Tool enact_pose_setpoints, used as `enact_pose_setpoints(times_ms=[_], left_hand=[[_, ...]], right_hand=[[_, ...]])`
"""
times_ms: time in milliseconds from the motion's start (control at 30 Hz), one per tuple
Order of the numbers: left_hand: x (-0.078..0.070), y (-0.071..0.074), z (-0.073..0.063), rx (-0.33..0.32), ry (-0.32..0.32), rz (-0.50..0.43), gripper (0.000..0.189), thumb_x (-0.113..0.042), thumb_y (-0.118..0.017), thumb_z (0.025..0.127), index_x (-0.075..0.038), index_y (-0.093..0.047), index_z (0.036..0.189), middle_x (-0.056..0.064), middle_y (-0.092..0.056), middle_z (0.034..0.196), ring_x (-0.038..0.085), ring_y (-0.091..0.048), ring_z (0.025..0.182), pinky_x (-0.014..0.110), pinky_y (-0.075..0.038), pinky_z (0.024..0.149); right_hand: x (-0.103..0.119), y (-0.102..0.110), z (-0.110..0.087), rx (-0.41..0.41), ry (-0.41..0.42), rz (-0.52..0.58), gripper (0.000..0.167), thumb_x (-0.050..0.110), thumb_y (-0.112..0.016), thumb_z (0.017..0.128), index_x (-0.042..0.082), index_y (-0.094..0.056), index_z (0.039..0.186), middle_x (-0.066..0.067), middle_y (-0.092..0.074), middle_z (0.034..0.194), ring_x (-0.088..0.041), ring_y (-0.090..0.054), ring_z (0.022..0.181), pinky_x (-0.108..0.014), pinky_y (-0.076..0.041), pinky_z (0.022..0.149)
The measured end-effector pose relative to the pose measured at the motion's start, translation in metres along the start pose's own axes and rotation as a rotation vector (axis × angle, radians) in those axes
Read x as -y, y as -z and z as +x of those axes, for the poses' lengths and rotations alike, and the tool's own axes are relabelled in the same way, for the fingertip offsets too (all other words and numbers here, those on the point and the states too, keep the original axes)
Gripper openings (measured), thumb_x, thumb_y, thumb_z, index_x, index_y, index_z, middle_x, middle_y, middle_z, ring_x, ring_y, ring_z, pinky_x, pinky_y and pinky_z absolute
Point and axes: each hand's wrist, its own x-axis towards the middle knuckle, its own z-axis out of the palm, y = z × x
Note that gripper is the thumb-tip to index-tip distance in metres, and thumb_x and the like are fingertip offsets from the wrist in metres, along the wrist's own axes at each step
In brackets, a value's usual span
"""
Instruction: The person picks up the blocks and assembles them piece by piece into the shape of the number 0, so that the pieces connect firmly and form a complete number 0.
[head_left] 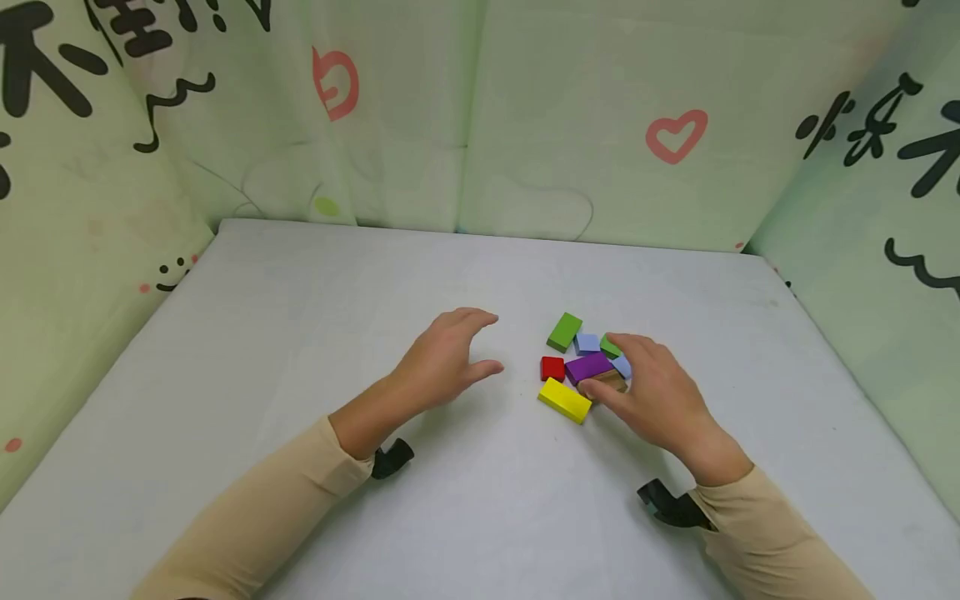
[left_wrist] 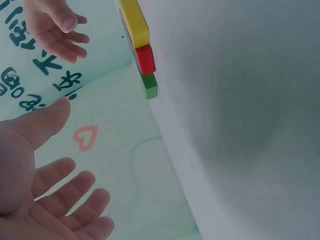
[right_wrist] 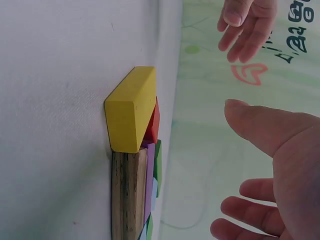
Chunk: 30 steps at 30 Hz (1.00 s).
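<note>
Several small coloured blocks lie in a loose cluster on the table. In the head view a yellow block [head_left: 565, 401] is nearest the body, with a red block [head_left: 552, 368], a purple block [head_left: 588, 367] and a wooden block [head_left: 612, 380] behind it. Farther back are a green block [head_left: 565, 332] and a light blue block [head_left: 587, 343]. My right hand [head_left: 660, 392] hovers above the cluster's right side, fingers spread and holding nothing, partly hiding a second green block [head_left: 610, 347] and a second light blue one. Left of the cluster, my left hand [head_left: 442, 357] is raised with thumb and fingers apart.
The white table [head_left: 315, 317] is walled by pale green curtains [head_left: 555, 125] with printed characters and hearts. Black straps with cameras sit at the left wrist [head_left: 393, 458] and right wrist [head_left: 671, 505].
</note>
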Motion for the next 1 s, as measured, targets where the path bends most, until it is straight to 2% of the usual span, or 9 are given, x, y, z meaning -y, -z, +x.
enact_pose_setpoints(times_ms=[367,500,633,1000], left_hand=[[-0.008,-0.013,0.026,0.135,0.036,-0.023,0.059,-0.026,-0.076,0.091,-0.012,-0.054,0.144,0.004,-0.054,0.145,0.023,-0.047,0.135,0.039,-0.039,0.109],[-0.011,-0.017,0.033,0.178,0.051,-0.023,0.059,-0.026,-0.076,0.092,-0.014,-0.053,0.145,0.003,-0.054,0.145,0.022,-0.050,0.132,0.037,-0.042,0.106],[-0.012,-0.022,0.039,0.204,0.051,-0.030,0.057,-0.025,-0.076,0.092,-0.013,-0.055,0.143,0.003,-0.057,0.142,0.021,-0.055,0.125,0.036,-0.044,0.103],[-0.015,-0.037,0.050,0.263,0.062,-0.055,0.049,-0.023,-0.075,0.093,-0.012,-0.059,0.138,0.002,-0.062,0.135,0.019,-0.055,0.124,0.033,-0.044,0.103]], right_hand=[[0.001,-0.005,0.002,0.033,-0.001,0.041,0.068,0.025,-0.078,0.087,-0.011,-0.049,0.137,-0.030,-0.054,0.134,-0.047,-0.050,0.124,-0.060,-0.042,0.099],[0.003,-0.006,0.000,0.044,-0.013,0.056,0.066,0.024,-0.079,0.087,-0.009,-0.050,0.136,-0.030,-0.055,0.133,-0.046,-0.052,0.123,-0.060,-0.044,0.098],[0.004,-0.008,0.000,0.048,-0.011,0.060,0.064,0.023,-0.080,0.086,-0.009,-0.051,0.134,-0.029,-0.057,0.130,-0.046,-0.054,0.120,-0.059,-0.045,0.096],[0.003,-0.014,-0.003,0.059,0.015,0.077,0.060,0.016,-0.083,0.083,-0.008,-0.055,0.130,-0.025,-0.062,0.122,-0.042,-0.059,0.112,-0.057,-0.048,0.094]])
